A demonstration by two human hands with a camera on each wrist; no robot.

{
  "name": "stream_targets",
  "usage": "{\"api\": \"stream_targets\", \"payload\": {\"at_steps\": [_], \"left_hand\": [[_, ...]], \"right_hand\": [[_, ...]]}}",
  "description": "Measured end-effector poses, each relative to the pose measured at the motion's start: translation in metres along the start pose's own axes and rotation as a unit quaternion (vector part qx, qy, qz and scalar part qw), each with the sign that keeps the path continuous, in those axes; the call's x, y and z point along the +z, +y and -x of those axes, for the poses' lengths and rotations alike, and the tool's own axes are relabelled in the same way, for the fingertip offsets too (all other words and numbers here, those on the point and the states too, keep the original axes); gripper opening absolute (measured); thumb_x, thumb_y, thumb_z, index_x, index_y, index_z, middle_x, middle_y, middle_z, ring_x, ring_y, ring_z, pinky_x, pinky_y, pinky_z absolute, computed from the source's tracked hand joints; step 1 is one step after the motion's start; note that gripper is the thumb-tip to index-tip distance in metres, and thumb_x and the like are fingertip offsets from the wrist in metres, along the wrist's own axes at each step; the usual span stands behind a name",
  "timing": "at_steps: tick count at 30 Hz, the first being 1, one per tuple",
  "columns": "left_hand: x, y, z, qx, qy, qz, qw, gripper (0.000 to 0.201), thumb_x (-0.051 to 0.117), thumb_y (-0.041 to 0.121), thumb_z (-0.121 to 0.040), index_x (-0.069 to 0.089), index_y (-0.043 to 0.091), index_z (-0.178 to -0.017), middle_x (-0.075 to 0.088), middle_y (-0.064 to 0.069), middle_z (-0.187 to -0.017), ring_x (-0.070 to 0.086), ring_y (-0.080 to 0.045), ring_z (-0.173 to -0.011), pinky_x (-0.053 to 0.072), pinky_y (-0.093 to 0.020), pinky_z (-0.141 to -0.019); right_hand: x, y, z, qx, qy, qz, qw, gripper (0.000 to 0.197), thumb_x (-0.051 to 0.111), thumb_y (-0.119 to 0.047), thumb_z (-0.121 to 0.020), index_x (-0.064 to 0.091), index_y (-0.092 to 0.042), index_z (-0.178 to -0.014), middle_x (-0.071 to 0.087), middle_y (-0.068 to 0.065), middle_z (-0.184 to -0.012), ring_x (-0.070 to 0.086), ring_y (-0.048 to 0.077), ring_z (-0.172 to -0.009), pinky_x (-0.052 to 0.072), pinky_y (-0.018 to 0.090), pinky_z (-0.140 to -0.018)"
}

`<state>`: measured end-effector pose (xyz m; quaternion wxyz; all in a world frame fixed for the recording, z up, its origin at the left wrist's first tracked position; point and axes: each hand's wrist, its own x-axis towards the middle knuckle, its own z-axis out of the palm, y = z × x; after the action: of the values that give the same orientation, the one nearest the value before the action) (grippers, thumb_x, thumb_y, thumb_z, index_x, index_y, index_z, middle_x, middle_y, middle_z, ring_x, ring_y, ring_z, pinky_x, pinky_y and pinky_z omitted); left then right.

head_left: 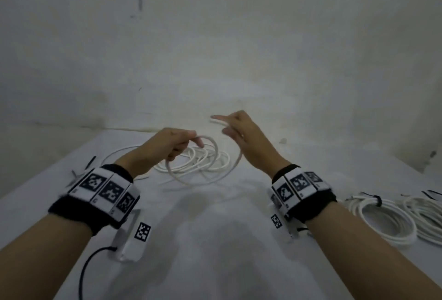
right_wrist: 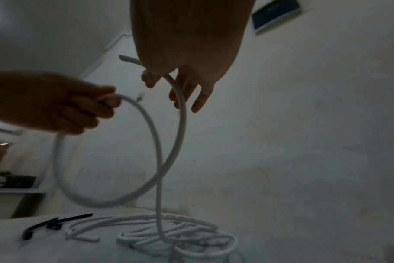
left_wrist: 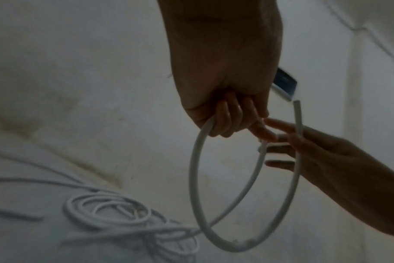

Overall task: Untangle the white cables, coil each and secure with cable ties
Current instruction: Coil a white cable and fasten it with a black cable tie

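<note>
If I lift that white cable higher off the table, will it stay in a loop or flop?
The white cable probably keeps a springy curve: it arcs smoothly between the left hand and right hand, not sagging limp. Its tail likely drags the loose pile along, since strands overlap there. It looks light.

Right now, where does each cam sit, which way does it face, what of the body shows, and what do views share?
Head: on the head, facing forward and down at the table; shows both forearms, left hand, right hand, tied coils.
Left wrist: under the left wrist, looking along the left hand toward a wall; the right hand enters at right.
Right wrist: under the right wrist, looking along the right hand; the left hand enters at left; black cable ties lie on the table.
Shared: all three show the held cable loop and loose cable pile.
</note>
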<state>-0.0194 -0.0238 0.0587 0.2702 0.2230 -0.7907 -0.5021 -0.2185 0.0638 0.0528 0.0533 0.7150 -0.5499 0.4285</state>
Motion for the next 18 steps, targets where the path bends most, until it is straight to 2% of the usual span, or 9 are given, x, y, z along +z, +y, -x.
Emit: {"api": "stream_targets", "payload": {"at_steps": [2,4,7,8,10,13,15,17,18], "left_hand": [[0.002,0.017,0.002,0.058,0.030,-0.045,0.997,0.038,0.041,0.029,-0.099,0.070,0.009,-0.084,0.026,0.008,-0.053,0.021,-0.006,-0.047,0.019,-0.016,-0.044],[0.002,0.031,-0.001,0.098,0.078,-0.039,0.991,0.039,0.040,0.027,-0.099,0.068,0.009,-0.079,0.029,0.010,-0.051,0.023,-0.005,-0.046,0.020,-0.016,-0.044],[0.003,0.038,-0.006,0.080,0.080,0.061,0.992,0.034,0.038,0.025,-0.100,0.063,0.011,-0.081,0.032,0.012,-0.051,0.029,-0.005,-0.046,0.029,-0.017,-0.049],[0.004,0.036,-0.006,0.063,0.071,0.100,0.990,0.031,0.037,0.022,-0.100,0.060,0.011,-0.083,0.036,0.011,-0.052,0.035,-0.005,-0.046,0.035,-0.019,-0.054],[0.008,0.029,-0.004,0.042,0.048,0.144,0.988,0.029,0.034,0.018,-0.101,0.058,0.010,-0.086,0.041,0.010,-0.053,0.042,-0.006,-0.049,0.043,-0.024,-0.061],[0.011,0.025,-0.002,0.027,-0.004,0.130,0.991,0.031,0.034,0.020,-0.101,0.059,0.007,-0.089,0.043,0.006,-0.055,0.039,-0.008,-0.048,0.041,-0.020,-0.053],[0.014,0.031,-0.001,0.018,-0.030,0.088,0.996,0.032,0.034,0.021,-0.101,0.060,0.006,-0.089,0.049,0.003,-0.056,0.039,-0.008,-0.046,0.038,-0.017,-0.049],[0.014,0.037,0.000,-0.004,-0.040,0.071,0.997,0.033,0.034,0.021,-0.101,0.059,0.005,-0.087,0.056,0.001,-0.057,0.042,-0.009,-0.045,0.038,-0.016,-0.048],[0.013,0.037,0.000,-0.017,-0.044,0.073,0.996,0.034,0.034,0.022,-0.101,0.059,0.005,-0.086,0.056,-0.001,-0.057,0.044,-0.010,-0.045,0.039,-0.017,-0.047]], "right_hand": [[0.006,-0.016,-0.003,-0.040,-0.041,-0.029,0.998,0.036,0.045,-0.012,-0.097,0.053,-0.018,-0.132,0.057,0.002,-0.099,0.050,0.003,-0.086,0.037,0.009,-0.083],[0.008,-0.028,-0.007,-0.033,-0.042,-0.078,0.996,0.035,0.044,-0.011,-0.098,0.053,-0.022,-0.130,0.062,0.001,-0.088,0.054,0.002,-0.071,0.043,0.013,-0.074],[0.000,-0.026,-0.020,-0.009,0.058,-0.018,0.998,0.031,0.045,-0.012,-0.098,0.056,-0.013,-0.127,0.065,0.005,-0.107,0.052,-0.004,-0.074,0.048,0.026,-0.075],[-0.006,-0.023,-0.024,0.005,0.094,0.007,0.996,0.030,0.046,-0.012,-0.098,0.057,-0.010,-0.125,0.064,0.007,-0.112,0.053,0.001,-0.078,0.051,0.033,-0.077],[-0.017,-0.018,-0.026,0.007,0.122,0.046,0.991,0.031,0.046,-0.012,-0.098,0.056,-0.010,-0.127,0.062,0.008,-0.104,0.053,0.009,-0.079,0.051,0.038,-0.077],[-0.024,-0.020,-0.022,-0.105,0.080,0.138,0.982,0.041,0.047,-0.014,-0.095,0.048,-0.012,-0.136,0.056,0.014,-0.105,0.054,0.013,-0.083,0.045,0.025,-0.075],[-0.021,-0.023,-0.018,-0.174,0.012,0.193,0.966,0.046,0.048,-0.011,-0.092,0.046,-0.012,-0.138,0.055,0.020,-0.116,0.061,0.024,-0.087,0.050,0.031,-0.074],[-0.017,-0.025,-0.015,-0.203,-0.046,0.237,0.949,0.055,0.054,-0.002,-0.088,0.042,-0.014,-0.140,0.059,0.016,-0.105,0.061,0.027,-0.075,0.053,0.036,-0.060],[-0.016,-0.024,-0.014,-0.216,-0.055,0.261,0.939,0.061,0.059,0.002,-0.084,0.042,-0.014,-0.140,0.058,0.013,-0.091,0.055,0.023,-0.064,0.049,0.032,-0.050]]}}
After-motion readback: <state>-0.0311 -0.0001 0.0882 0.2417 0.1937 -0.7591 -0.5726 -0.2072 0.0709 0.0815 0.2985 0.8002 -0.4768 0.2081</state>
